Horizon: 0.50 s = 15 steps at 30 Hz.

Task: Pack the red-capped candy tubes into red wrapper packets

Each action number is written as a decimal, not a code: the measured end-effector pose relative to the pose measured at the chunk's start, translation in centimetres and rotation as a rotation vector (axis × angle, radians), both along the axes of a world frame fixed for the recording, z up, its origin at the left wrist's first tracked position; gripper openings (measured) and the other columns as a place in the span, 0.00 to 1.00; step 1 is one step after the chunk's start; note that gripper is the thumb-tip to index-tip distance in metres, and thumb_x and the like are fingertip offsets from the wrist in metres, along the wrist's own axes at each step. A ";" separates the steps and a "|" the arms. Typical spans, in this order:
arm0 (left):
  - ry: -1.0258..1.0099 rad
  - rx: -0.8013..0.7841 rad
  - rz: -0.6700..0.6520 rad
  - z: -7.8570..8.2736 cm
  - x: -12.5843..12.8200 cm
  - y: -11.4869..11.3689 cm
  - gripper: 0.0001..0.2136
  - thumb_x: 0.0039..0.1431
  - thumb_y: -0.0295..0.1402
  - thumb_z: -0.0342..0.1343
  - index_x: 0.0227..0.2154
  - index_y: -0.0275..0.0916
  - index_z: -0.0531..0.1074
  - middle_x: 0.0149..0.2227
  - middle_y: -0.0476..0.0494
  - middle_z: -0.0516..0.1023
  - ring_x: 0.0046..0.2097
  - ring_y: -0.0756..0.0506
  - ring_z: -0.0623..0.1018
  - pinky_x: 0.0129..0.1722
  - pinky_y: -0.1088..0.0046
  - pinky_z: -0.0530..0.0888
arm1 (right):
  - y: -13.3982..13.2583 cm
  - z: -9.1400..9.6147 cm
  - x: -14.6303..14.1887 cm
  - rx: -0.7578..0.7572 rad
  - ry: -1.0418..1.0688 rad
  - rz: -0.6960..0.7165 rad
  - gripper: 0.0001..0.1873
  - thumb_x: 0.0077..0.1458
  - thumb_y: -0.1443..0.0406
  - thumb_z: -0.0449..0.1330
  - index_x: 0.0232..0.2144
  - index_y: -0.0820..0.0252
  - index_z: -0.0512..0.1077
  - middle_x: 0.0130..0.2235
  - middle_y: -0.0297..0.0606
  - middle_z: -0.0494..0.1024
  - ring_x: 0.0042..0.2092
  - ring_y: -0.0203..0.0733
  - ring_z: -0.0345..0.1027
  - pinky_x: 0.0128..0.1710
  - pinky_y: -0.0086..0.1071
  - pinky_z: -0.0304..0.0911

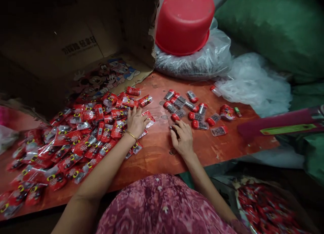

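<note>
My left hand (136,123), with a gold bangle at the wrist, rests at the right edge of a large heap of red printed packets (88,115). Its fingers are spread and stretched over the packets, and one red packet (150,118) lies by its fingertips. My right hand (183,136) is palm down on the table, its fingers loosely bent and apart. Just beyond its fingertips lies a small clear container with a red cap (178,114). Several similar containers (197,116), with dark contents, are scattered past it.
Behind the heap, a big open cardboard box (106,31) lies on the orange-red table (157,153). An upturned red tub (187,21) sits on a filled plastic bag (192,65). A dark pink object (278,121) juts in from the right. Below right, a sack holds red packets (265,207).
</note>
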<state>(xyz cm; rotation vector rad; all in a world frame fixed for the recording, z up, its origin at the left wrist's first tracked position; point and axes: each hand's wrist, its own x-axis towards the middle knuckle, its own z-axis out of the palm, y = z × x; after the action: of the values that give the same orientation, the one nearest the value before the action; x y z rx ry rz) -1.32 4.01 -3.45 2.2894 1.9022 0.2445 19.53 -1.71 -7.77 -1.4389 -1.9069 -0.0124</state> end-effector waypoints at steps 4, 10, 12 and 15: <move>-0.061 0.025 0.045 -0.6 0.2 -0.5 0.12 0.57 0.38 0.50 0.37 0.46 0.77 0.52 0.40 0.72 0.60 0.33 0.60 0.57 0.44 0.53 | 0.1 0.3 -0.2 -0.058 0.015 -0.014 0.11 0.55 0.65 0.52 0.37 0.61 0.72 0.46 0.46 0.75 0.52 0.47 0.64 0.53 0.45 0.55; -0.148 0.121 0.079 -0.3 0.5 -0.8 0.10 0.55 0.36 0.52 0.32 0.45 0.78 0.50 0.41 0.73 0.60 0.34 0.61 0.57 0.44 0.53 | -0.6 1.3 -0.5 -0.032 0.021 -0.052 0.09 0.55 0.66 0.53 0.34 0.58 0.74 0.44 0.41 0.77 0.51 0.46 0.65 0.55 0.46 0.51; -0.184 0.166 0.095 0.5 0.4 -1.1 0.10 0.56 0.36 0.51 0.33 0.44 0.78 0.52 0.40 0.72 0.60 0.34 0.62 0.57 0.44 0.53 | -0.7 1.9 -1.1 -0.020 0.112 -0.013 0.10 0.55 0.66 0.53 0.34 0.59 0.74 0.42 0.42 0.77 0.48 0.45 0.67 0.53 0.44 0.54; -0.244 0.247 0.095 2.2 0.5 -2.2 0.12 0.56 0.38 0.50 0.36 0.43 0.78 0.55 0.38 0.69 0.60 0.34 0.60 0.57 0.44 0.53 | -0.4 3.1 -3.0 -0.119 0.393 0.066 0.12 0.56 0.62 0.52 0.38 0.61 0.72 0.41 0.44 0.77 0.44 0.43 0.69 0.46 0.39 0.62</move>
<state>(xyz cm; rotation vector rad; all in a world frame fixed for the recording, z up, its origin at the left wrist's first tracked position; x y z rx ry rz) -0.87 1.82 -1.26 2.1905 1.9465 0.7724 16.56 -2.09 -4.66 -1.3380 -1.6492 0.3927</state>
